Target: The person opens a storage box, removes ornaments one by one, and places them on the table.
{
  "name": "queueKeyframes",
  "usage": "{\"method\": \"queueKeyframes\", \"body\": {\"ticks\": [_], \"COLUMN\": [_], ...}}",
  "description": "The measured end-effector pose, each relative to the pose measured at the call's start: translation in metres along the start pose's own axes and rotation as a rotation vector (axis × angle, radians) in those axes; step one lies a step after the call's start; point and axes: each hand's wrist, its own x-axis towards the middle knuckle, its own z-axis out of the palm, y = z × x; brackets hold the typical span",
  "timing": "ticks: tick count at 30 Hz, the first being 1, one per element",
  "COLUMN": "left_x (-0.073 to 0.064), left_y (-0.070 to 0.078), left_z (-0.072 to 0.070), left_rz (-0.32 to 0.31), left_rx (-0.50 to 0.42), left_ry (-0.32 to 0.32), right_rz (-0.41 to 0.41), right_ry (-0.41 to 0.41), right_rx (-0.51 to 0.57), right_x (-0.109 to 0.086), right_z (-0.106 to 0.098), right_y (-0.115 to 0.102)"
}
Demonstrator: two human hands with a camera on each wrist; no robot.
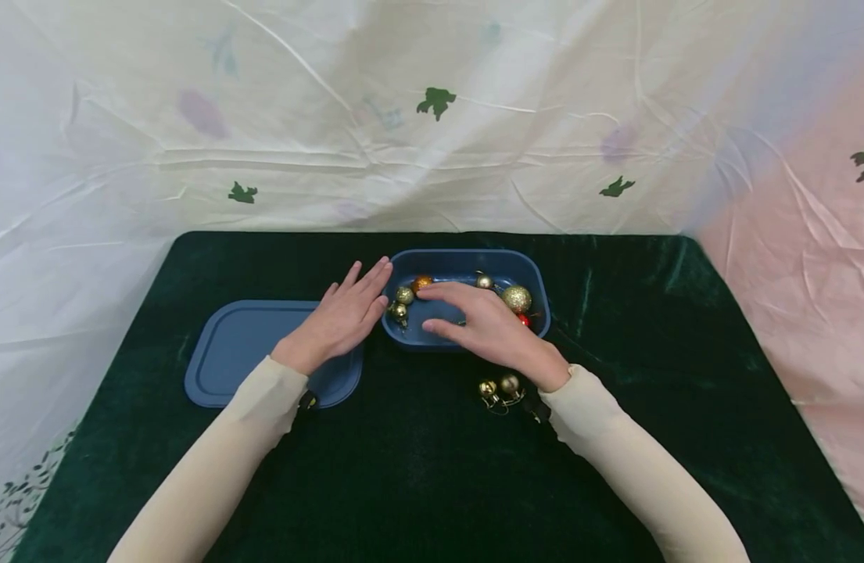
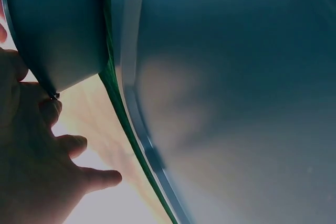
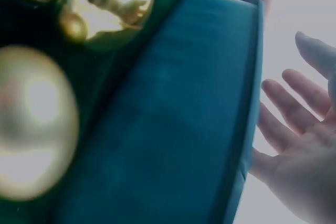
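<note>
A blue rectangular tub [image 1: 460,259] holds several small Christmas baubles: an orange one [image 1: 421,283], a glittery gold one [image 1: 517,298], a red one [image 1: 524,320] and others. My left hand [image 1: 343,313] has its fingers straight, tips at the tub's left end. Over the tub reaches my right hand [image 1: 484,320], thumb and fingers spread apart with nothing between them; it hides part of the inside. In the right wrist view the open right hand [image 3: 299,140] shows beyond the tub's side wall [image 3: 178,103].
A matching blue lid [image 1: 249,336] lies flat left of the tub, partly under the left forearm. Gold baubles [image 1: 509,384] sit on the dark green cloth [image 1: 417,477] in front of the tub, beside the right wrist. A pale curtain [image 1: 375,180] hangs behind the table.
</note>
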Motion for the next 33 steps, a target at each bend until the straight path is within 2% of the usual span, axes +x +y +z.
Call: {"method": "queueKeyframes", "body": {"ticks": [7, 15, 24, 33], "left_x": [0.001, 0.001, 0.002, 0.001], "left_y": [0.0, 0.003, 0.003, 0.003], "left_z": [0.001, 0.001, 0.001, 0.0], "left_rz": [-0.008, -0.017, -0.016, -0.02], "left_rx": [0.025, 0.039, 0.038, 0.036], "left_ry": [-0.001, -0.007, -0.012, -0.015], "right_rz": [-0.006, 0.042, 0.102, 0.128], "right_ry": [-0.115, -0.183, -0.264, -0.309], "right_rx": [-0.004, -0.011, 0.003, 0.004], "right_x": [0.023, 0.04, 0.049, 0.054], "right_z": [0.014, 0.024, 0.032, 0.034], "right_y": [0.003, 0.011, 0.019, 0.02]}}
